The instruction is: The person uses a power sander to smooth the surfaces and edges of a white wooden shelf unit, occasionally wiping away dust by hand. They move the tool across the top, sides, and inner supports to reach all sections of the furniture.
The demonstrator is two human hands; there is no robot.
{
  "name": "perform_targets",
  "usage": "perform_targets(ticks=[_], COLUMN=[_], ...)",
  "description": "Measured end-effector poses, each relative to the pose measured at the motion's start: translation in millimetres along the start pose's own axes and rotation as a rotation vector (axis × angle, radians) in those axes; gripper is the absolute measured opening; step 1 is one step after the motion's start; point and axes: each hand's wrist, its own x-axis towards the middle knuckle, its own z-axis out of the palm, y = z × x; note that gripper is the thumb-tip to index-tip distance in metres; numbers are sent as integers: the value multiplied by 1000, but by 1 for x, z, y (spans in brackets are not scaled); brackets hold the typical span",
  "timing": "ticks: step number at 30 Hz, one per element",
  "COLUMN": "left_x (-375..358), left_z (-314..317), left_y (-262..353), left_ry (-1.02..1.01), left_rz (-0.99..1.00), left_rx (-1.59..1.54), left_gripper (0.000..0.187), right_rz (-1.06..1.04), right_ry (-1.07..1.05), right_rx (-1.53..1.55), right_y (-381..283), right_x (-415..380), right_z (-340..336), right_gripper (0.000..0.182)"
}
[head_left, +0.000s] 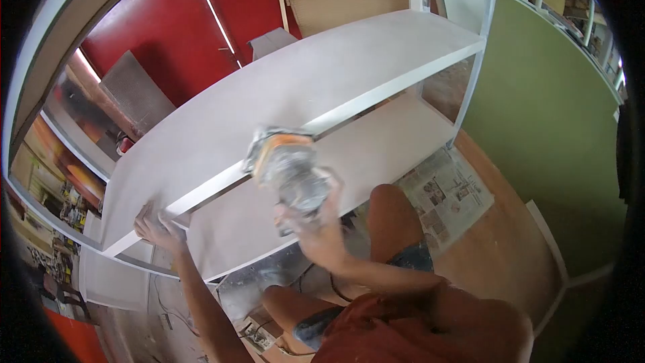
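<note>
In the head view, my right hand (317, 225) is closed around a power sander (287, 171), which is dusty grey with an orange band and blurred by motion. The sander's pad end overlaps the front edge of the upper white shelf (269, 104). My left hand (160, 228) grips the left end of that same shelf's front edge, its bent fingers over the top. Just beneath lies the lower white shelf (383, 141), partly covered by the sander and my right arm.
White curved frame posts (476, 87) bound the shelves. Newspaper (443, 191) is spread on the floor by my knees. A green curved panel (537, 134) stands at the right, and a red door (168, 27) is behind. A cable (161, 296) trails on the floor at lower left.
</note>
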Motion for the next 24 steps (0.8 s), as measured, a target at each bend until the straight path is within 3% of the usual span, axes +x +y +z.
perform_targets(ticks=[5,7,11,13,15,18,23,24], left_x=[10,7,11,17,27,41,39,38], left_z=[-13,-15,-22,-24,-26,-26,-31,-30], left_y=[12,10,23,29,42,80,80,80], left_ry=[-24,-59,-116,-176,-242,-337,-372,-379], left_rz=[60,36,-38,-83,-100,-130,-166,-155], left_rx=[-29,-14,10,63,96,141,226,218], left_gripper=[41,47,63,77,79,83,86,82], right_rz=[-5,222,5,9,10,-52,27,-41], right_ry=[2,82,344,392,507,493,389,338], right_rx=[-115,141,-184,-124,-2,9,146,-13], right_y=[10,-21,-26,-44,-55,-74,-35,-18], right_x=[-2,10,46,65,80,90,46,35], right_z=[-10,-29,-99,-132,-155,-151,-86,-79], right_gripper=[82,81,82,81,80,78,81,81])
